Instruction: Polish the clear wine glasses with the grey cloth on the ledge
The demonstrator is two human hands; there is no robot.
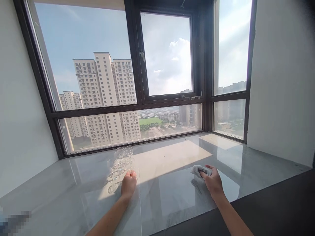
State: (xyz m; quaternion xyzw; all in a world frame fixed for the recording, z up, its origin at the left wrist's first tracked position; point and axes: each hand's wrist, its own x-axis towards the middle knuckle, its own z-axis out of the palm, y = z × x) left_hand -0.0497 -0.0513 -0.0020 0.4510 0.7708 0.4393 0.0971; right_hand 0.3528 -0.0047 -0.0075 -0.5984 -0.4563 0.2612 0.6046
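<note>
The left hand (128,184) is at the near right edge of a cluster of clear stemmed glasses on the left part of the glossy grey windowsill (169,196); its fingers are curled in on the nearest glass (130,162), grasping it low, the grip partly hidden by the hand. Well apart on the right, the right hand's (214,181) fingers clasp a crumpled pale cloth (196,170). Dark-framed windows (139,82) stand along the far side.

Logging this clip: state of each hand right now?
Left hand: at a stemmed glass; whether it grips cannot be told.
Right hand: closed, holding a whitish cloth.
</note>
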